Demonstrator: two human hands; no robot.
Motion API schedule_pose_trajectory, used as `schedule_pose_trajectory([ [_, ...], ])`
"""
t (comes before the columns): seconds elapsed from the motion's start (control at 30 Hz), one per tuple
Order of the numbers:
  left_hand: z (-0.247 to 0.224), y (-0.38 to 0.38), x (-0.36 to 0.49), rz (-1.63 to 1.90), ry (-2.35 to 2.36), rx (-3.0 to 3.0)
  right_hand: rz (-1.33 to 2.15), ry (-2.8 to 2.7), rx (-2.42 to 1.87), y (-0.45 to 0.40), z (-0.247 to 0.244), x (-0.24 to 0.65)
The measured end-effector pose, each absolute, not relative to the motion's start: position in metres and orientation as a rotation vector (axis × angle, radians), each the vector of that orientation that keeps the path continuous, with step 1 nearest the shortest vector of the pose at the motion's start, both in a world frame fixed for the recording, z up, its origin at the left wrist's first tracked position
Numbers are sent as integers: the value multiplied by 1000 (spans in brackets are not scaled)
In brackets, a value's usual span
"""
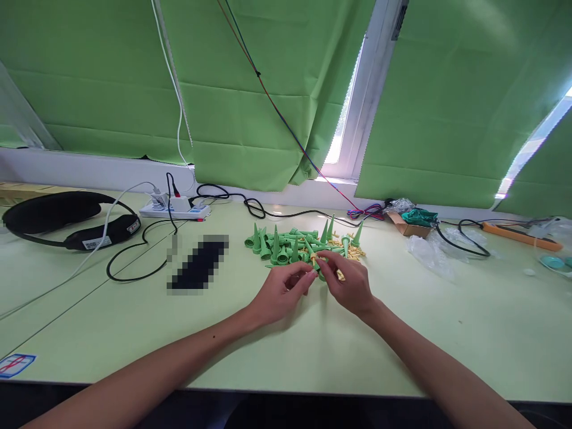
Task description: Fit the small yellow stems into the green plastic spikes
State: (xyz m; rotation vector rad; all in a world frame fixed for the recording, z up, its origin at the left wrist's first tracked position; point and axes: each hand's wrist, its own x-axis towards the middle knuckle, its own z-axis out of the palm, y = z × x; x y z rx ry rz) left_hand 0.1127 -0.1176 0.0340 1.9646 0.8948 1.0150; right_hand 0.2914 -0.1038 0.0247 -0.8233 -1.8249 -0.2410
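My left hand [285, 290] is closed in a pinch in front of a pile of green plastic cones [276, 245]. What its fingertips hold, if anything, is too small to make out. Close beside it on the right, my right hand [351, 281] pinches a small tan plug-like piece [313, 258] between thumb and forefinger. A green cone lies right behind that piece; whether the two are joined I cannot tell. Some cones in the pile stand point up, others lie on their sides. Many small tan pieces [356, 252] are scattered at the pile's right side, partly hidden behind my right hand.
On the left are a black neckband-like device [102, 232], a power strip [161, 210] with cables, and a pixelated dark object [200, 262]. At the right are a cardboard box [404, 225], clear plastic bags [431, 255] and an orange tool [521, 235]. Green blinds [268, 131] hang behind the table.
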Motion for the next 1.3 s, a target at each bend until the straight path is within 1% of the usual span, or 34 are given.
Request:
schedule_pose_trajectory([
  [0.17,33,-118,113,1037,860,1821,-203,-1865,-777,-107,18,285],
  [0.4,32,-119,112,1058,833,1867,-204,-1853,-733,-108,16,284],
  [0.63,32,-117,110,1086,853,1866,-5,-1858,-802,-108,22,284],
  [0.97,27,-114,111,1077,885,1911,149,-2005,-818,-107,21,285],
  [1.3,31,-114,110,1108,936,1923,161,-1993,-792,-107,24,286],
])
